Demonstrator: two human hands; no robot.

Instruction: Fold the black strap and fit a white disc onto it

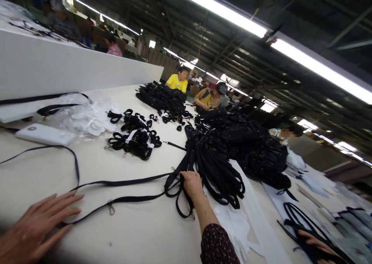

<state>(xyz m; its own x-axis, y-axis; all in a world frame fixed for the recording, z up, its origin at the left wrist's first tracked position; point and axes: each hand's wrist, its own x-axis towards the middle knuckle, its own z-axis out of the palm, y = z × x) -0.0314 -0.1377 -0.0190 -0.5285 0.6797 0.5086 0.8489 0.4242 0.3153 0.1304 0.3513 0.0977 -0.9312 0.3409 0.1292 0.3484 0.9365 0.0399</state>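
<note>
My left hand (43,225) lies palm down at the lower left with its fingers spread, touching a black strap (124,182) that runs across the white table (139,237). Closed on black straps near the middle is my right hand (192,184), beside a large fan of looped black straps (215,167). A metal clip (111,208) hangs on the lower run of strap between my hands. Behind lie small tied bundles of black straps (135,140) with metal hooks.
Clear plastic bags of white pieces (90,119) and a white flat box (45,134) lie at the left. Black goods (247,140) are heaped at the back right. Another person's hand (318,242) holds black straps at the lower right. People sit behind the table.
</note>
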